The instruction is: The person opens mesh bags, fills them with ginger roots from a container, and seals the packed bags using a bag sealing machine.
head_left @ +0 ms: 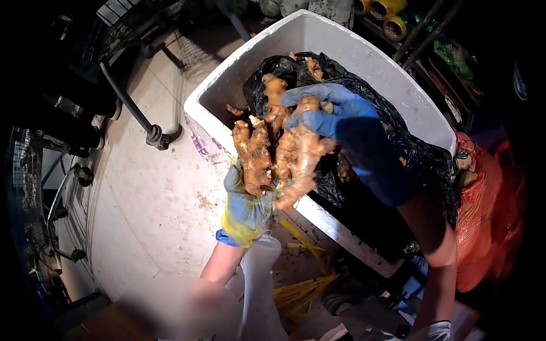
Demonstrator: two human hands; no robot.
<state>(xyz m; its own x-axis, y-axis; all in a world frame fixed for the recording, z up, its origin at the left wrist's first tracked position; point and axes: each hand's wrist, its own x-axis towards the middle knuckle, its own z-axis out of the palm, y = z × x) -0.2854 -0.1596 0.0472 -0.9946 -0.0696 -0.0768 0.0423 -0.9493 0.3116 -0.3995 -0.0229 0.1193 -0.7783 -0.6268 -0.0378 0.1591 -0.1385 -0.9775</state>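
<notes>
My left hand (245, 204), in a blue glove with yellow mesh over it, is closed around the lower part of a knobbly brown ginger root (253, 156). My right hand (344, 112), in a blue glove, curls over the top of another ginger root (306, 162), its fingers wrapped round it. The two roots are side by side above the near left edge of a white foam box (418, 102). Inside the box lies a crumpled black plastic bag (369, 85), with more ginger (313, 69) showing among its folds. Some fingers of both hands are hidden by the roots.
An orange-red mesh sack (483, 227) stands against the box's right side. Yellow straps (304, 291) lie on the floor below the box. To the left are metal legs with a caster wheel (157, 138) on the pale tiled floor (139, 210). Yellow rolls (394, 27) sit on a shelf behind.
</notes>
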